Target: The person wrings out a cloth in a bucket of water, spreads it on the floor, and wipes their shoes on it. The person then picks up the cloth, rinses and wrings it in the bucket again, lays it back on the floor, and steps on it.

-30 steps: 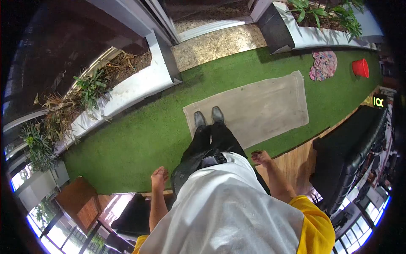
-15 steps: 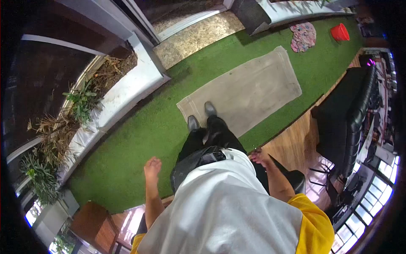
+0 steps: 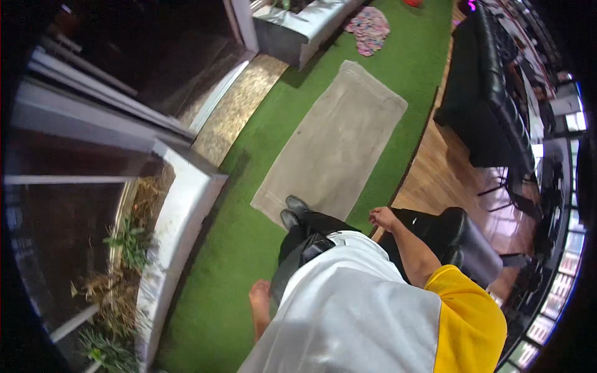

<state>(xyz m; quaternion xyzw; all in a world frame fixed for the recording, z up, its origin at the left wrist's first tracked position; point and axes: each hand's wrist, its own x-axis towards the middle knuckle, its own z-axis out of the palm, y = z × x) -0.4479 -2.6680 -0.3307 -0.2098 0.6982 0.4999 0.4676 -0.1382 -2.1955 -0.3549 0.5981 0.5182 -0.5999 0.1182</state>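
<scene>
My left hand (image 3: 259, 293) hangs low beside my left hip, over the green turf, with loosely bent fingers and nothing visible in it. Out to the other side, my right hand (image 3: 383, 219) is held near the black seat, its fingers slightly curled and apart. I see no object in it, and cannot tell whether it touches the seat. My dark shoes (image 3: 297, 204) stand at the near end of a beige mat (image 3: 329, 137), which lies flat on the green turf (image 3: 239, 248).
White planter ledges (image 3: 180, 211) with plants (image 3: 130, 245) run along the left. Ahead lie a crumpled patterned cloth (image 3: 369, 31) and a red bucket (image 3: 412, 2), cut off by the frame. A black chair (image 3: 466, 242) and black sofa (image 3: 482, 87) stand right, on wood flooring (image 3: 435, 177).
My view has turned, so the mat now runs more straight ahead. My feet are closer together. My left hand has dropped nearer my hip, and the red bucket has mostly left the frame.
</scene>
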